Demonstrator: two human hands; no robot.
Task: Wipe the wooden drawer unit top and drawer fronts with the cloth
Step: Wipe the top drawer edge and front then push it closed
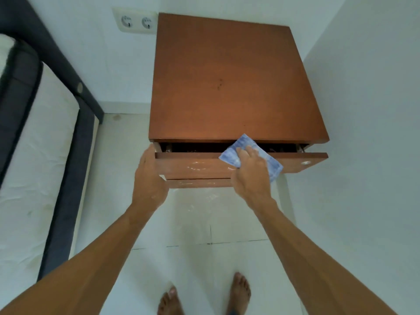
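The brown wooden drawer unit stands in the room's corner, seen from above. Its top drawer is pulled out a little, with a dark gap behind its front. A blue cloth lies over the drawer front's upper edge, and my right hand presses flat on it. My left hand grips the drawer front's left end. A second drawer front shows just below, mostly hidden by my hands.
A bed with a white mattress and dark frame runs along the left. A double wall socket sits beside the unit. White walls close in behind and on the right. My bare feet stand on the pale tiled floor.
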